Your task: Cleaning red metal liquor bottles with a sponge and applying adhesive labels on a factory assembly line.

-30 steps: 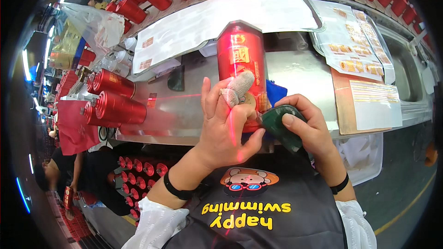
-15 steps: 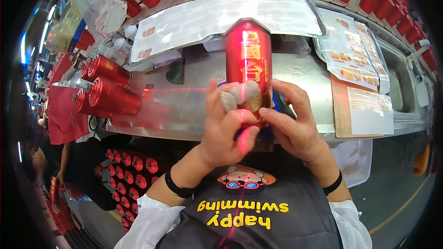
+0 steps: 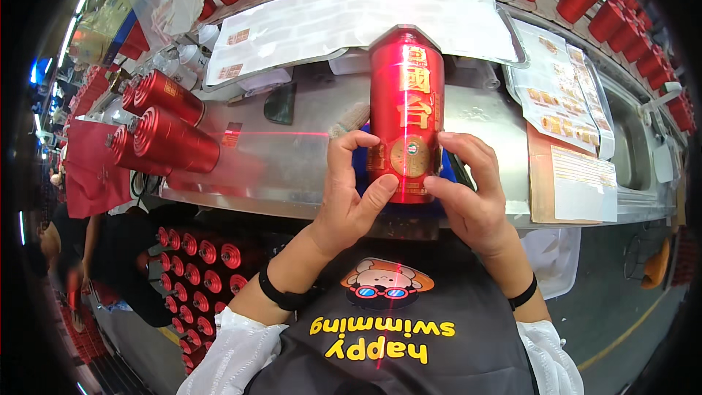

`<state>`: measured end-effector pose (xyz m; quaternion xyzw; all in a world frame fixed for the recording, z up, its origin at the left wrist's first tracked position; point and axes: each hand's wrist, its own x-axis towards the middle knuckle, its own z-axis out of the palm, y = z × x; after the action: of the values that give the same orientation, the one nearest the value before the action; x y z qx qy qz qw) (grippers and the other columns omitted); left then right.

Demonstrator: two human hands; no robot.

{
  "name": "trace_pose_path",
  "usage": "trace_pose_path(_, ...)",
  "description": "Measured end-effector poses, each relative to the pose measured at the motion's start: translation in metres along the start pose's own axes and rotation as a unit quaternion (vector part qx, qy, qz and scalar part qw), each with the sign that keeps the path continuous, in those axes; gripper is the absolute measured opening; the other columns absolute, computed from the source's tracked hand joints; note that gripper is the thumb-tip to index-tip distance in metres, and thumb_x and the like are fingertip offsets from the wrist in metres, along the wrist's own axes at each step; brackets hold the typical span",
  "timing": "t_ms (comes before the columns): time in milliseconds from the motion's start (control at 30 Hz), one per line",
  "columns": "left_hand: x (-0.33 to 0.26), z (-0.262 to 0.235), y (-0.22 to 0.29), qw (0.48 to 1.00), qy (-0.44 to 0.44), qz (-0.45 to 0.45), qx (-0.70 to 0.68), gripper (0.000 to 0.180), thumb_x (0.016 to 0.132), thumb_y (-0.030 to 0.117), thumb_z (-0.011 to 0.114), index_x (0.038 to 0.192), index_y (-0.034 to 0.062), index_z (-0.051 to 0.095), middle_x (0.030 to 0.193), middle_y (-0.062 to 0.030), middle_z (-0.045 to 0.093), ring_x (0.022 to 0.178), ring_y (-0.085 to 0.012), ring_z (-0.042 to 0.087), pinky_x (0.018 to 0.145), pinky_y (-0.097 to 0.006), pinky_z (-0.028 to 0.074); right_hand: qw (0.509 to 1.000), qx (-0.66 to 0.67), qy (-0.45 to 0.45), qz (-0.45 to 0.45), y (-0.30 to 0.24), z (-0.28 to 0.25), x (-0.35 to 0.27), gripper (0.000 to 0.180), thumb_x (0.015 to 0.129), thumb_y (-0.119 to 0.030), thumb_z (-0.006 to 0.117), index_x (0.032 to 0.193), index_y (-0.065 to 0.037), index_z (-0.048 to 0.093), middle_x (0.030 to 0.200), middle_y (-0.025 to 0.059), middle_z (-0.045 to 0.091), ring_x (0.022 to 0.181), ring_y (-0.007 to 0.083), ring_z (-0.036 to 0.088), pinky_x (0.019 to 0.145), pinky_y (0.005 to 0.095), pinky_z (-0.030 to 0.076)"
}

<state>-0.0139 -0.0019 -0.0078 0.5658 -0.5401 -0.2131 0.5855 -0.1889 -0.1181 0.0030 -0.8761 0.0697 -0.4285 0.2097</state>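
Both forearms are coming up from the lower edge and meeting at the centre of the metal bench (image 3: 292, 168). The left hand (image 3: 358, 197) is curling around the left side of a red bottle (image 3: 406, 110), its fingers arching over the top of the hand toward the label and its thumb pressing against the lower front near the round gold seal. The right hand (image 3: 472, 201) is mirroring it on the right side, fingers lying along the bottle's flank and thumb pointing inward at its base. Each grip is partly closed on the bottle, with the bottle sitting between the two palms.

The red bottle is lying lengthwise on the bench, neck end pointing away from the person, its bottom end lying between the thumbs. A thin red light line is running down the middle of it.

To the left, more red bottles (image 3: 164, 128) are lying stacked on their sides. A white sheet (image 3: 322, 22) is covering the tray beyond, and printed papers (image 3: 563, 102) are resting at the right.
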Motion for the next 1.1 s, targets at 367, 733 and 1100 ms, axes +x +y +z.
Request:
trace_pose_path(367, -0.001, 0.0, 0.001, 0.999, -0.011, -0.021, -0.03, 0.046, 0.091, 0.022, 0.061, 0.124, -0.0005, 0.038, 0.118, -0.0118, 0.04, 0.112, -0.0205, 0.04, 0.101, -0.032, 0.03, 1.0, -0.007, 0.002, -0.001, 0.001, -0.001, -0.003, 0.029, 0.066, 0.0, 0.071, 0.094, -0.008, 0.066, 0.127, 0.0172, 0.053, 0.115, 0.0368, 0.051, 0.094, 0.0429, 0.047)
trace_pose_path(733, -0.001, 0.0, 0.001, 0.998, -0.005, -0.015, -0.053, 0.037, 0.095, 0.017, 0.055, 0.125, 0.0017, 0.038, 0.119, -0.0103, 0.042, 0.111, -0.0173, 0.04, 0.099, -0.03, 0.031, 0.999, -0.036, 0.005, -0.008, -0.003, -0.009, -0.016, 0.045, 0.067, 0.002, 0.067, 0.11, -0.013, 0.069, 0.122, 0.0159, 0.055, 0.11, 0.0341, 0.054, 0.093, 0.042, 0.047)
trace_pose_path(1100, -0.004, -0.002, -0.003, 0.993, 0.009, -0.042, -0.11, 0.035, 0.099, 0.021, 0.047, 0.126, 0.0004, 0.036, 0.12, -0.0088, 0.042, 0.113, -0.0161, 0.039, 0.102, -0.03, 0.029, 0.999, -0.025, -0.032, 0.015, -0.003, -0.004, -0.024, 0.053, 0.066, 0.008, 0.066, 0.115, -0.012, 0.066, 0.122, 0.0165, 0.055, 0.109, 0.0353, 0.054, 0.092, 0.0414, 0.048)
